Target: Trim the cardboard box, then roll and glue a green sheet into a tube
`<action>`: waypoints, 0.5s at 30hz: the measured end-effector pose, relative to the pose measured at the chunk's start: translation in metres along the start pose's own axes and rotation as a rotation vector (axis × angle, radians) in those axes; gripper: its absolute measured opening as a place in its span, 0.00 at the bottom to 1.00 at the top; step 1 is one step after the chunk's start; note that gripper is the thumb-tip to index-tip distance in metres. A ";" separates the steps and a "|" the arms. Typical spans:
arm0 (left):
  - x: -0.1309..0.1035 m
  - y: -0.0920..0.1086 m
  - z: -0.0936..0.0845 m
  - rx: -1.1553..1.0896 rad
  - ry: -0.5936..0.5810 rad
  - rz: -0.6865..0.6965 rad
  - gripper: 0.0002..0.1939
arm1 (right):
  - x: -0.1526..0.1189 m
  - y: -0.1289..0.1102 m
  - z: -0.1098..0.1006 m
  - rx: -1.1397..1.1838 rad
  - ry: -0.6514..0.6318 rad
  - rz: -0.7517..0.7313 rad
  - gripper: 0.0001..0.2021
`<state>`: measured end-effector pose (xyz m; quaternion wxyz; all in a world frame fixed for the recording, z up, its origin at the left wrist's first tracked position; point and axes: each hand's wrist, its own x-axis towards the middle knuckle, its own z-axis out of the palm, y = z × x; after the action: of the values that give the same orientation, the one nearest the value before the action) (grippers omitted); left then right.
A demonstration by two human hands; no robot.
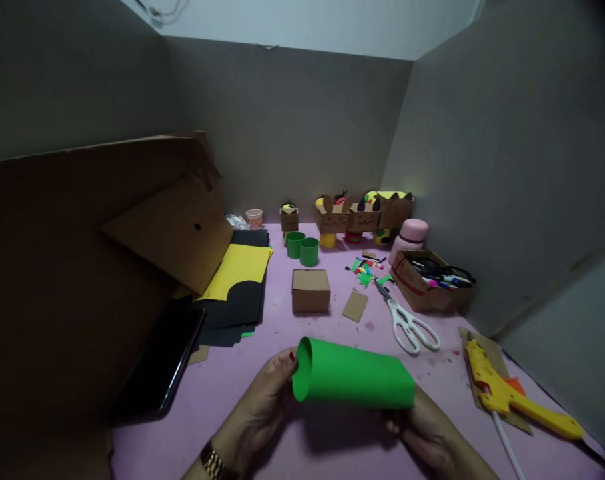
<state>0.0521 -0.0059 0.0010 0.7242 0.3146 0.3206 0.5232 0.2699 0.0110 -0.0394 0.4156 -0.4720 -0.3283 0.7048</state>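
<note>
A sheet of green paper (357, 377), curled into a wide tube, is held above the pink tabletop (262, 433). My left hand (269, 393) grips its open left end, with the thumb at the rim. At the right end, my right hand (417, 423) holds the tube from below and behind, some fingers hidden by the paper. Beyond the tube sit a small closed cardboard box (311, 291) and a flat cardboard piece (355, 305). Two short green rings (309, 252) stand farther back.
White-handled scissors (407, 323), a pen box (427, 283), a pink bottle (409, 239) and a yellow glue gun (512, 397) lie right. Paper sheets (242, 270), a phone (162, 363) and large cardboard (57, 280) are left. Cardboard animal figures (333, 219) line the back.
</note>
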 end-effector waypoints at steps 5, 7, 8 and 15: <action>-0.003 -0.007 -0.002 -0.057 0.041 -0.058 0.20 | 0.000 0.004 -0.007 0.118 0.087 0.078 0.09; -0.004 -0.007 -0.002 -0.069 0.079 -0.069 0.21 | 0.001 0.006 -0.010 0.128 0.083 0.085 0.09; -0.004 -0.006 -0.002 -0.064 0.079 -0.062 0.21 | 0.002 0.007 -0.011 0.123 0.080 0.084 0.09; -0.001 0.004 0.007 0.343 0.125 0.040 0.06 | -0.002 -0.001 -0.004 -0.118 -0.015 -0.234 0.06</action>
<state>0.0551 -0.0063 0.0084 0.6281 0.4066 0.4433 0.4937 0.2743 0.0099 -0.0390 0.4641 -0.4489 -0.4248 0.6346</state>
